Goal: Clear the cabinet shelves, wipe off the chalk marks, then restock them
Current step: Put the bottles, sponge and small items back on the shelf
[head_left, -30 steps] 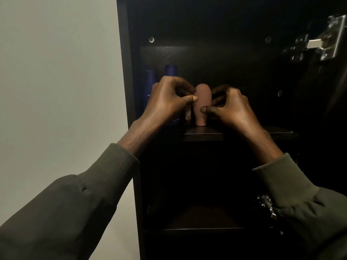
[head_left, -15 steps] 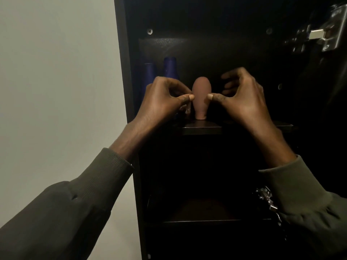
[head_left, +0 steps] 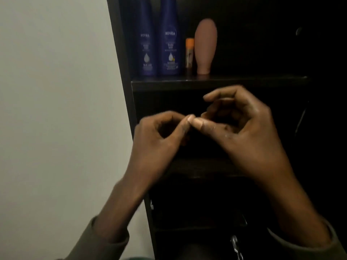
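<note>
Both hands hang mid-frame below the top shelf (head_left: 216,82), holding nothing: left hand (head_left: 161,136) and right hand (head_left: 242,126) are loosely curled, thumb tips touching. Upper centre, two blue Nivea bottles (head_left: 169,38), a small orange-capped tube (head_left: 189,53) and a pink bottle (head_left: 205,45) stand in a row.

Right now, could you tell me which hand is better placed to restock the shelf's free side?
The right hand, probably: it hangs below the shelf's bare right part. The left hand sits under the blue bottles. Both look empty.

Tops of two blue bottles (head_left: 167,40) cut off by the upper edge; cabinet interior (head_left: 262,44) lost in darkness.
</note>
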`<move>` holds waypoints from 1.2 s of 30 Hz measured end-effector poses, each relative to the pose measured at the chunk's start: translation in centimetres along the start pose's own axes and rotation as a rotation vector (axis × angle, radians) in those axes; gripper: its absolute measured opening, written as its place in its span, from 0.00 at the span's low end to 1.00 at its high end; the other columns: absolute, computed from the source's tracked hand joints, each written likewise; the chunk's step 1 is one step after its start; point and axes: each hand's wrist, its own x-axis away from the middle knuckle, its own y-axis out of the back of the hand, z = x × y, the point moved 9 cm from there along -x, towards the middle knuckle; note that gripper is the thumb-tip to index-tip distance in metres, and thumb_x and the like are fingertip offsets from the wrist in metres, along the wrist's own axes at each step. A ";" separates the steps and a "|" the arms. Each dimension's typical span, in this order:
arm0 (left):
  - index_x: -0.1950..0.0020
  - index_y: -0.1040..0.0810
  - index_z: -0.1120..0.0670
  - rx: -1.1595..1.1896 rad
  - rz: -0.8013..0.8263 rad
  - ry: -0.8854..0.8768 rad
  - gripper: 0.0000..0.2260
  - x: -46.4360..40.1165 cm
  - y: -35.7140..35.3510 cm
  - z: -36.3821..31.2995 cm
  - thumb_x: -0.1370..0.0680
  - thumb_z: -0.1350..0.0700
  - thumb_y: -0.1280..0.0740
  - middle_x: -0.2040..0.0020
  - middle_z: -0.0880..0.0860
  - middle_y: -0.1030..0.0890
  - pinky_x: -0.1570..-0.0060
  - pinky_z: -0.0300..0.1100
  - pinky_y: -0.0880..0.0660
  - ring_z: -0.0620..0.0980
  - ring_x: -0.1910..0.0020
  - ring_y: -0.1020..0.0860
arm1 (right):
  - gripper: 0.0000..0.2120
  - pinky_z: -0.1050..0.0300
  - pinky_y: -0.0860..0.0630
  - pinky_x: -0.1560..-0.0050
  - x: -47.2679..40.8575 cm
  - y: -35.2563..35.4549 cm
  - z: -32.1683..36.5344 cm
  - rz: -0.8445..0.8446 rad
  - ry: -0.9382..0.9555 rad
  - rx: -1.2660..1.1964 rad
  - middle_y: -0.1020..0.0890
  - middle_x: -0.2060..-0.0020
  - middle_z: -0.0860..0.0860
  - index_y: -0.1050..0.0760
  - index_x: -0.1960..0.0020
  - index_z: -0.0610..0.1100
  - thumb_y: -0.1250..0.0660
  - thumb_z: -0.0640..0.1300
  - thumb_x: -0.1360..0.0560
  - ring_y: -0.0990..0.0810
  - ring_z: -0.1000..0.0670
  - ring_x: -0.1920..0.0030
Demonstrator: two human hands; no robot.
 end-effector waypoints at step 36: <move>0.36 0.22 0.47 -0.590 0.842 0.867 0.20 44.2 -11.3 38.1 0.29 0.52 0.31 0.42 0.51 0.19 0.44 0.43 0.24 0.54 0.42 0.21 | 0.18 0.58 0.28 0.49 42.6 -15.1 -42.2 0.884 -0.783 0.496 0.18 0.51 0.48 0.20 0.48 0.45 0.26 0.46 0.37 0.21 0.46 0.48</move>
